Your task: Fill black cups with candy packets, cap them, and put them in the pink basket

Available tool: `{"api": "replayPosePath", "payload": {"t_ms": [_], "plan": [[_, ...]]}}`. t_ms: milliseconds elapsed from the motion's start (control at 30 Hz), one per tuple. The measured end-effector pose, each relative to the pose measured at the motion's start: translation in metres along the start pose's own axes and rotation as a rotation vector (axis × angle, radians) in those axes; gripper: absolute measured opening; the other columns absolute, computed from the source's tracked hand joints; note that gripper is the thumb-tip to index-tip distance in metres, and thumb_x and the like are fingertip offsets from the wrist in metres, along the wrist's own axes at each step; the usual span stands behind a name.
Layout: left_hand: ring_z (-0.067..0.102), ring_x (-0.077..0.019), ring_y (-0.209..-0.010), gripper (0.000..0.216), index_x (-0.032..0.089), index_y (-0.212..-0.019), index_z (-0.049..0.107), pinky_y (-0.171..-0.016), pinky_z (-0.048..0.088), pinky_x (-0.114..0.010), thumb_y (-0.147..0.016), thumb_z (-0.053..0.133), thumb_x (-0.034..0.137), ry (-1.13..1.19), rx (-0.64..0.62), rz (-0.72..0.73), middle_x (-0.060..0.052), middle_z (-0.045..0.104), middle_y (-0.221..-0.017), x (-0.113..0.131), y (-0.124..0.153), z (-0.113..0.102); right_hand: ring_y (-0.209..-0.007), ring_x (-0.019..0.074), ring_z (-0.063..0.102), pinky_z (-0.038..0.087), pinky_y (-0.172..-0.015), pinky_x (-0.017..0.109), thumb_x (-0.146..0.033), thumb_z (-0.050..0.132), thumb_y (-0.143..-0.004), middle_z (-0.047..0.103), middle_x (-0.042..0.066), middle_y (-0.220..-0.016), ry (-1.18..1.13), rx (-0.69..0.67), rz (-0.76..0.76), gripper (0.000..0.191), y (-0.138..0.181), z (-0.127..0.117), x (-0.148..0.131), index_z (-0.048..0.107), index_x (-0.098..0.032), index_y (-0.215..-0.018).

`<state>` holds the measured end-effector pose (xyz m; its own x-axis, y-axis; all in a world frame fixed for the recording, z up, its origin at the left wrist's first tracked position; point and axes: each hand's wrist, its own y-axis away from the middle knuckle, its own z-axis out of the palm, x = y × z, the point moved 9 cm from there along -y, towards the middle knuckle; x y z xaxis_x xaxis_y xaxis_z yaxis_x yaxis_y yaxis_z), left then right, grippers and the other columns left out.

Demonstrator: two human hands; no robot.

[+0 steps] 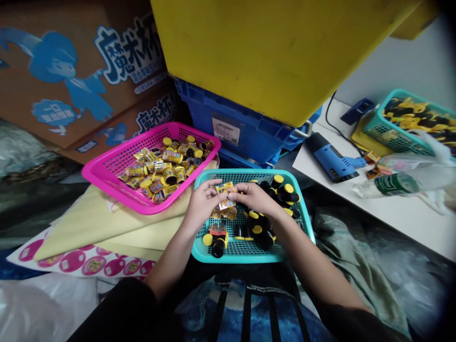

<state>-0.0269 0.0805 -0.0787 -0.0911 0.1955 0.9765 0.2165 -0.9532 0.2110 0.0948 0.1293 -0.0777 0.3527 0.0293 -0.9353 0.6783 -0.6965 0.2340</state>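
Observation:
Above the turquoise basket (302,221), my left hand (204,202) and my right hand (254,195) meet with their fingertips closed on a small yellow printed plastic wrapper (225,188). More shiny wrappers (230,213) lie in the basket just below my fingers. On the basket's right side are several small black bottles with yellow caps (265,237), lying and standing in a loose heap. Another black and yellow bottle (218,247) rests near the front left, beside an orange-red piece (217,230).
A pink basket (103,183) of wrapped bottles (167,164) sits at left on yellow sheets (89,223). Behind are cartons (81,109), a blue crate (199,111) and a yellow bin (249,57). A blue heat gun (333,159), plastic bottle (395,183) and second turquoise basket (388,130) occupy the right-hand table.

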Motion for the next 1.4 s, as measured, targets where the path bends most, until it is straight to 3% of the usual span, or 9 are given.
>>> {"api": "replayPosePath", "payload": {"t_ms": [100, 233, 367, 500, 700, 867, 1100, 1233, 1400], "plan": [[0.056, -0.0103, -0.046, 0.029, 0.016, -0.098, 0.063, -0.051, 0.047, -0.024, -0.072, 0.069, 0.028, 0.017, 0.006, -0.047, 0.003, 0.062, -0.057, -0.003, -0.003, 0.002, -0.057, 0.0086, 0.043, 0.033, -0.057, 0.022, -0.053, 0.057, -0.080, 0.050, -0.003, -0.062, 0.026, 0.037, -0.020, 0.041, -0.002, -0.005, -0.006, 0.058, -0.014, -0.067], [0.064, -0.0136, -0.065, 0.019, 0.016, -0.075, 0.059, -0.066, 0.051, -0.027, -0.067, 0.072, 0.027, 0.013, 0.152, 0.050, -0.001, 0.067, -0.070, 0.001, -0.008, -0.014, -0.055, 0.0076, 0.038, 0.031, -0.055, 0.021, -0.056, 0.057, -0.079, 0.044, -0.004, -0.057, 0.086, 0.039, -0.018, 0.046, -0.010, -0.002, -0.001, 0.052, -0.015, -0.060], [0.062, -0.0113, -0.065, 0.024, 0.017, -0.080, 0.057, -0.064, 0.049, -0.023, -0.065, 0.074, 0.024, 0.009, 0.319, 0.145, 0.003, 0.062, -0.067, 0.002, -0.006, -0.038, -0.066, 0.0128, 0.048, 0.037, -0.063, 0.024, -0.052, 0.047, -0.087, 0.056, 0.001, -0.066, 0.454, -0.049, -0.018, 0.043, -0.020, 0.014, 0.014, 0.060, -0.015, -0.070], [0.060, -0.0109, -0.054, 0.040, 0.018, -0.103, 0.055, -0.056, 0.049, -0.022, -0.066, 0.072, 0.020, 0.037, 0.206, 0.081, 0.007, 0.058, -0.057, -0.003, -0.007, -0.032, -0.101, 0.0270, 0.050, 0.036, -0.085, 0.040, -0.025, 0.048, -0.088, 0.063, 0.012, -0.103, 1.026, -0.064, 0.025, 0.023, -0.020, 0.014, 0.032, 0.066, -0.016, -0.100], [0.064, -0.0115, -0.055, 0.027, 0.017, -0.098, 0.060, -0.057, 0.053, -0.023, -0.072, 0.066, 0.020, 0.037, 0.109, 0.048, 0.003, 0.064, -0.061, -0.001, -0.003, -0.016, -0.113, 0.0374, 0.042, 0.031, -0.094, 0.050, -0.013, 0.057, -0.077, 0.054, 0.024, -0.118, 1.098, -0.095, 0.058, 0.021, -0.022, 0.008, 0.037, 0.067, -0.006, -0.095], [0.065, -0.0127, -0.062, 0.025, 0.016, -0.092, 0.066, -0.062, 0.054, -0.024, -0.068, 0.072, 0.023, -0.004, 0.120, 0.031, 0.000, 0.069, -0.067, -0.005, 0.000, -0.023, -0.095, 0.0220, 0.057, 0.045, -0.084, 0.035, -0.031, 0.058, -0.083, 0.063, 0.012, -0.104, 0.887, -0.118, 0.000, 0.035, -0.015, -0.005, 0.024, 0.056, -0.011, -0.111], [0.063, -0.0128, -0.057, 0.020, 0.017, -0.085, 0.074, -0.057, 0.055, -0.026, -0.071, 0.071, 0.032, -0.063, 0.125, 0.035, -0.003, 0.073, -0.072, -0.006, 0.002, -0.026, -0.093, 0.0157, 0.062, 0.050, -0.082, 0.033, -0.040, 0.060, -0.083, 0.060, 0.007, -0.121, -0.292, 0.088, -0.045, 0.039, 0.021, -0.029, 0.012, 0.058, -0.023, -0.118], [0.069, -0.0184, -0.074, 0.022, 0.020, -0.086, 0.075, -0.071, 0.058, -0.032, -0.071, 0.072, 0.034, -0.095, 0.123, 0.073, -0.006, 0.075, -0.087, 0.000, 0.003, -0.024, -0.105, 0.0178, 0.058, 0.049, -0.088, 0.035, -0.038, 0.065, -0.080, 0.059, 0.006, -0.122, -0.417, 0.120, -0.083, 0.040, 0.027, -0.031, 0.006, 0.059, -0.024, -0.117], [0.069, -0.0193, -0.078, 0.031, 0.018, -0.091, 0.075, -0.065, 0.059, -0.031, -0.073, 0.069, 0.043, 0.001, 0.090, 0.037, -0.007, 0.075, -0.095, -0.006, 0.005, -0.019, -0.082, 0.0132, 0.063, 0.050, -0.081, 0.031, -0.033, 0.075, -0.071, 0.067, 0.003, -0.096, -0.421, 0.077, -0.075, 0.038, 0.022, -0.031, 0.005, 0.063, -0.020, -0.105]]}}
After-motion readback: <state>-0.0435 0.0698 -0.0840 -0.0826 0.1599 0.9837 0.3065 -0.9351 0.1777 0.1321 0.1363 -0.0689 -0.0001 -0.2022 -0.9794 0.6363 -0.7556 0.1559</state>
